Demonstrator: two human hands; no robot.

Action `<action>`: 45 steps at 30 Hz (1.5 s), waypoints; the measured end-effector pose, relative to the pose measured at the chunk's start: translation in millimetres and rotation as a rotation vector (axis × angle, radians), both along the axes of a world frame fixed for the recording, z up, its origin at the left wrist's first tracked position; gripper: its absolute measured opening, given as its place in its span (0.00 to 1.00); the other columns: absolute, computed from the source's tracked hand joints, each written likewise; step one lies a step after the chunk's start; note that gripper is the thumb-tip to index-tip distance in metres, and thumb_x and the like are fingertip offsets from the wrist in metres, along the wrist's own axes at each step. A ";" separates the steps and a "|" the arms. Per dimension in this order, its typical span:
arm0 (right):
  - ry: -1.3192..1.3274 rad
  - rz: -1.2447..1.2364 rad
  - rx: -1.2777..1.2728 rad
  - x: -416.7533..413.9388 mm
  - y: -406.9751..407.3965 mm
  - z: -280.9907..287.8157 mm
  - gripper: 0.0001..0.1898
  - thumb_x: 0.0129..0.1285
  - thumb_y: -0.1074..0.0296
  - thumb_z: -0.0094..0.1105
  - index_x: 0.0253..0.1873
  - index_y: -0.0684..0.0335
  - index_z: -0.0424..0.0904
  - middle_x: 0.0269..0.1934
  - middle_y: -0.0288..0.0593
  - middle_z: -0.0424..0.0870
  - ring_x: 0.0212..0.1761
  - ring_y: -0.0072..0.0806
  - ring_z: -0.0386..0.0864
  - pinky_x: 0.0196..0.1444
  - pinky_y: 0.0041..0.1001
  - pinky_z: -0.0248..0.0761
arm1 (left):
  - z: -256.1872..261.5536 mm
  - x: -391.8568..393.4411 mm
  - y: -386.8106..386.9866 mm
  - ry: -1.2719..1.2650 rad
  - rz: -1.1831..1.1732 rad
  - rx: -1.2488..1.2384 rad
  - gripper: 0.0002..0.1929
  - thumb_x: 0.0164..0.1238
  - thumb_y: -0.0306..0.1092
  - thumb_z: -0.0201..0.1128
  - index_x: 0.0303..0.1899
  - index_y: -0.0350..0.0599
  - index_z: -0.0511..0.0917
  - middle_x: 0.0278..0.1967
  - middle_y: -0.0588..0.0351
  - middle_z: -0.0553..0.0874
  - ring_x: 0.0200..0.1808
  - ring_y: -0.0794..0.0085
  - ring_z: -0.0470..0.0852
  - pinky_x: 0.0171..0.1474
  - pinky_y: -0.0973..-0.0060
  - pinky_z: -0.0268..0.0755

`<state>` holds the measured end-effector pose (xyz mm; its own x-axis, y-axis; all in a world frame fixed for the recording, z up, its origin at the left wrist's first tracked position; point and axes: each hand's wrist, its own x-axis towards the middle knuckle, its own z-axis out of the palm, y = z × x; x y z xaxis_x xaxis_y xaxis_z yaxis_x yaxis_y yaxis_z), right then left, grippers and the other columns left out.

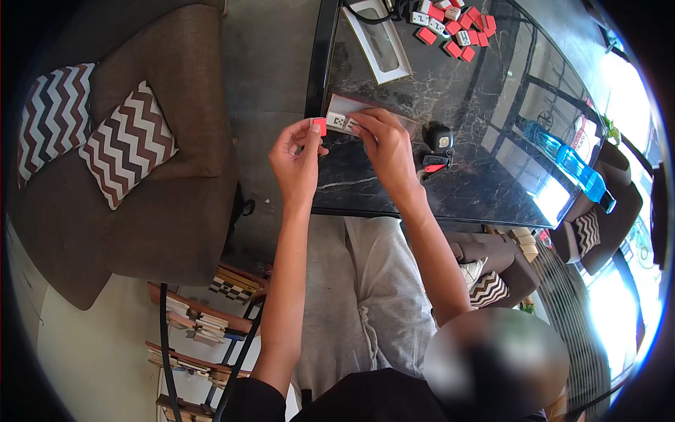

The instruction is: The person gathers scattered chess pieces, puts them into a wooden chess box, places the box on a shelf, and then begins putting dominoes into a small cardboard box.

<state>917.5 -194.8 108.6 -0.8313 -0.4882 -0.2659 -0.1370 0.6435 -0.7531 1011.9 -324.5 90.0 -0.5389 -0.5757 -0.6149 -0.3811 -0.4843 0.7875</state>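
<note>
My left hand [297, 150] pinches a red-backed domino tile [319, 126] between thumb and fingers, just off the left end of a shallow open box [345, 102]. A white-faced domino with black pips [336, 120] sits in that box, near its left end. Beside it, the thumb and fingers of my right hand [389, 145] are on a second white domino [350, 125], whose far part they cover. Much of the box's right part is hidden behind the right hand.
Several loose red and white dominoes [452, 27] lie at the far side of the black marble table [364, 184], near a windowed box lid [393, 58]. Right of my hands are a round black case [439, 137] and a key fob [436, 160]. A blue bottle [580, 171] lies farther right.
</note>
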 end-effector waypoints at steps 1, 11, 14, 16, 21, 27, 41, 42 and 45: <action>0.058 0.014 -0.004 0.9 -0.7 -1.3 0.10 0.64 0.76 0.68 0.50 0.65 0.89 0.44 0.49 0.87 0.47 0.49 0.83 0.51 0.40 0.76 | 0.3 -1.4 0.5 -0.003 -0.009 -0.004 0.11 0.75 0.31 0.67 0.49 0.31 0.83 0.38 0.53 0.89 0.33 0.79 0.84 0.35 0.79 0.80; -0.002 0.016 -0.008 -8.0 -0.1 -1.8 0.16 0.64 0.76 0.66 0.57 0.67 0.84 0.48 0.50 0.87 0.52 0.49 0.81 0.55 0.43 0.75 | -1.3 -10.8 5.5 0.032 -0.012 -0.106 0.11 0.75 0.31 0.68 0.49 0.31 0.83 0.37 0.53 0.88 0.32 0.79 0.84 0.35 0.79 0.82; 0.122 0.182 -0.058 -13.6 0.9 2.7 0.20 0.66 0.77 0.63 0.63 0.67 0.81 0.51 0.52 0.86 0.57 0.50 0.81 0.60 0.41 0.74 | -2.7 -10.6 5.2 0.030 -0.018 -0.083 0.11 0.75 0.30 0.67 0.50 0.30 0.82 0.38 0.52 0.88 0.35 0.79 0.85 0.38 0.78 0.84; 0.135 0.289 -0.073 -14.6 0.8 -0.9 0.22 0.66 0.81 0.60 0.66 0.64 0.79 0.53 0.52 0.86 0.59 0.50 0.79 0.62 0.42 0.73 | -4.1 -12.3 7.4 0.060 0.025 -0.032 0.12 0.76 0.30 0.67 0.50 0.30 0.82 0.39 0.51 0.89 0.36 0.78 0.86 0.40 0.78 0.84; 0.062 0.278 -0.049 -9.6 -0.4 -1.0 0.23 0.66 0.81 0.60 0.66 0.64 0.78 0.53 0.51 0.85 0.58 0.50 0.79 0.61 0.43 0.73 | -8.4 -9.5 7.9 0.120 0.072 -0.007 0.11 0.77 0.30 0.66 0.51 0.29 0.81 0.40 0.49 0.89 0.39 0.75 0.88 0.43 0.76 0.85; 0.065 0.181 -0.125 -9.6 -2.2 12.9 0.18 0.67 0.77 0.63 0.61 0.66 0.82 0.51 0.51 0.86 0.57 0.49 0.81 0.59 0.40 0.74 | 8.8 -11.9 6.9 -0.009 -0.032 -0.054 0.12 0.75 0.31 0.68 0.51 0.31 0.82 0.42 0.51 0.90 0.39 0.75 0.88 0.38 0.79 0.79; -0.170 0.023 -0.260 -18.9 -8.0 7.5 0.16 0.65 0.75 0.70 0.56 0.70 0.84 0.42 0.50 0.88 0.40 0.36 0.88 0.43 0.32 0.81 | 10.1 -19.2 10.4 0.086 0.113 0.275 0.15 0.72 0.31 0.71 0.54 0.33 0.82 0.42 0.53 0.90 0.37 0.77 0.87 0.37 0.79 0.80; -0.251 0.004 -0.286 -18.5 -6.3 5.9 0.15 0.67 0.74 0.69 0.56 0.71 0.84 0.42 0.51 0.89 0.41 0.35 0.89 0.44 0.32 0.81 | 10.2 -19.4 10.7 0.088 0.113 0.278 0.15 0.72 0.31 0.71 0.54 0.33 0.82 0.42 0.53 0.90 0.37 0.77 0.87 0.37 0.79 0.80; -0.382 -0.016 -0.312 -18.0 -1.6 2.0 0.15 0.70 0.73 0.66 0.58 0.71 0.83 0.44 0.52 0.90 0.43 0.33 0.90 0.47 0.31 0.82 | 10.1 -18.4 8.6 0.150 -0.033 0.163 0.14 0.76 0.30 0.67 0.57 0.34 0.81 0.43 0.55 0.88 0.41 0.76 0.87 0.40 0.76 0.82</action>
